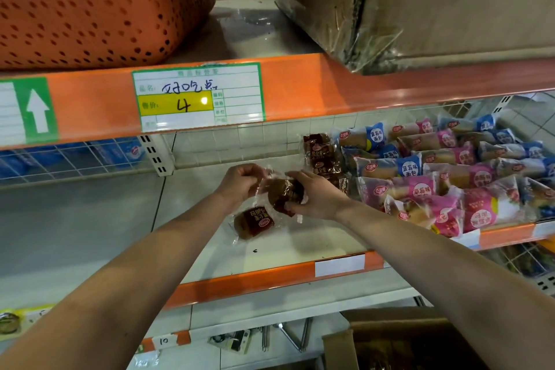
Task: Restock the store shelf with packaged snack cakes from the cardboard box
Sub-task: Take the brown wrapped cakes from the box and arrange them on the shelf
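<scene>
Both my hands reach into the middle shelf [300, 246]. My right hand [315, 194] grips a brown snack cake in a clear wrapper [283, 191], and my left hand [241, 179] pinches the wrapper's left end. A second brown cake pack [253, 223] lies flat on the shelf just below them. A stack of the same brown packs [322, 156] stands behind my right hand. The open cardboard box [399, 339] sits low at the bottom right, its contents dark and hard to see.
Blue and pink wrapped breads [450, 171] fill the shelf's right side. An orange perforated basket [90, 6] and a large carton [420, 3] stand on the shelf above. A handwritten price tag [198, 96] marks its orange edge. A wire divider [75, 156] is at left.
</scene>
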Tool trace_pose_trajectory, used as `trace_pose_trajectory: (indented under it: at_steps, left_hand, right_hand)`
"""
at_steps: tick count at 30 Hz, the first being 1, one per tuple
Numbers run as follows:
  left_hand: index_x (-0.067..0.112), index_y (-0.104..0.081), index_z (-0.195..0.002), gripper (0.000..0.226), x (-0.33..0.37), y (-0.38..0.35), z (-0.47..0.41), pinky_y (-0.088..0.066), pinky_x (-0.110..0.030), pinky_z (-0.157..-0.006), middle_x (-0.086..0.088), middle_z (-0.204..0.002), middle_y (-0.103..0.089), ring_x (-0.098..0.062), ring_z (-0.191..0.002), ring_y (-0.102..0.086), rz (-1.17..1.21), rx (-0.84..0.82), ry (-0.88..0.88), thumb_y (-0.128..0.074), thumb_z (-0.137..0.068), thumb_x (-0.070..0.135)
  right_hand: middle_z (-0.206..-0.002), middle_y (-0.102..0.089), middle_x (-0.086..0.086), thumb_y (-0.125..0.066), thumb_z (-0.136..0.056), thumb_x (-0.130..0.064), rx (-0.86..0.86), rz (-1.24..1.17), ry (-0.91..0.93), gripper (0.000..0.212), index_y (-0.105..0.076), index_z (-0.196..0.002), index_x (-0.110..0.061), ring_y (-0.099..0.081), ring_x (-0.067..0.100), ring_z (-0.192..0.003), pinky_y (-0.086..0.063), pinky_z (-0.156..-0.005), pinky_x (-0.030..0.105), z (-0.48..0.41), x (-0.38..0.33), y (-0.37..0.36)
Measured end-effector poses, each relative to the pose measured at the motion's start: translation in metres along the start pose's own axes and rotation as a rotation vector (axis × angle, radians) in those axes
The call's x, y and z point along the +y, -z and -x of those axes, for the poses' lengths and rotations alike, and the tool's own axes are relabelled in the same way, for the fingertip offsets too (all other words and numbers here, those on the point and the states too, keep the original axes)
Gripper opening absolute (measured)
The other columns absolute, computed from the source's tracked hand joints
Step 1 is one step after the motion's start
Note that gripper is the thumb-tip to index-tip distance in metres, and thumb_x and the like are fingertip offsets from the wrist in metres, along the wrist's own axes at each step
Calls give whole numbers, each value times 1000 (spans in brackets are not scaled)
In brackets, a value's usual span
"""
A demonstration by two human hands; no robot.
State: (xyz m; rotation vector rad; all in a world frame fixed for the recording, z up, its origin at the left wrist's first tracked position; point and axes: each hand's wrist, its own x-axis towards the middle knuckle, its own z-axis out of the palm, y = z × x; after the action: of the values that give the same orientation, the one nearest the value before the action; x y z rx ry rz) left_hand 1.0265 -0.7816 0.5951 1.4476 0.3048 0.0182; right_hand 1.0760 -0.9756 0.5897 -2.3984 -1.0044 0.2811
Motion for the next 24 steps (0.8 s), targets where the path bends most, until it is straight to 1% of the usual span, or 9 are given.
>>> trace_pose_trajectory:
  at_steps: [2,4,6,8,13,15,18,20,24]
  left_hand:
    - [11,-62,-96,29,4,5,-1,-59,-30,-71,-10,-98,-68,-23,-83,-70,132,4,44,-40,-95,-8]
    - [16,-56,-105,20,8,7,-2,-55,-35,-82,-14,-106,-66,-27,-90,-67,225,22,90,-42,-98,4]
    - [17,-53,-109,12,8,7,-4,-48,-39,-92,-15,-114,-61,-27,-97,-61,194,29,126,-47,-99,18]
    - [15,-51,-118,26,4,4,-5,-45,-39,-97,-14,-119,-58,-27,-104,-59,96,-12,167,-53,-95,28]
    - [4,-41,-136,53,-5,-8,-5,-48,-37,-91,-19,-126,-57,-28,-108,-60,-58,-136,185,-62,-89,15]
    - [3,-40,-136,52,-6,-12,-6,-51,-35,-86,-20,-126,-57,-28,-103,-62,-77,-95,154,-62,-90,12]
    - [6,-44,-134,50,0,-10,-9,-55,-33,-80,-17,-115,-60,-23,-91,-65,-110,-10,124,-64,-88,11]
    - [7,-47,-133,51,3,-4,-14,-57,-34,-79,-15,-115,-60,-22,-90,-66,-154,-11,108,-67,-86,10]
    - [7,-54,-125,48,11,-1,-16,-58,-35,-78,-12,-113,-64,-22,-88,-67,-303,-92,90,-72,-82,13]
  right_hand:
    - [-124,-58,4,-70,-83,-30,27,-11,-28,55,-49,-132,-14,-57,21,-111,-46,-94,27,-1,1,-4]
    - [-112,-63,6,-68,-86,-24,98,-120,-105,41,-55,-122,-11,-62,19,-101,-48,-85,21,-3,2,-8]
    - [-100,-65,4,-66,-88,-22,188,-284,-192,30,-56,-114,-10,-64,16,-87,-49,-71,14,-7,1,-9]
    - [-98,-65,6,-63,-92,-21,260,-488,-254,22,-54,-108,-10,-66,12,-75,-52,-60,14,-11,-4,-8]
    - [-113,-62,16,-47,-99,-18,261,-742,-305,25,-50,-119,-2,-67,23,-94,-58,-72,24,-22,-16,-10]
    - [-119,-57,16,-47,-99,-17,276,-614,-305,29,-47,-124,-3,-62,26,-102,-55,-81,28,-22,-17,-13]
    - [-140,-35,14,-58,-93,-20,419,-319,-242,64,-25,-147,-7,-46,24,-120,-39,-102,29,-13,-11,-14]
    - [-150,-20,13,-62,-89,-21,461,-162,-142,80,-13,-152,-9,-26,27,-137,-26,-115,37,-8,-5,-9]
    - [-160,-4,7,-59,-88,-34,320,341,37,86,-7,-154,-18,3,24,-147,-2,-119,50,-1,5,-4]
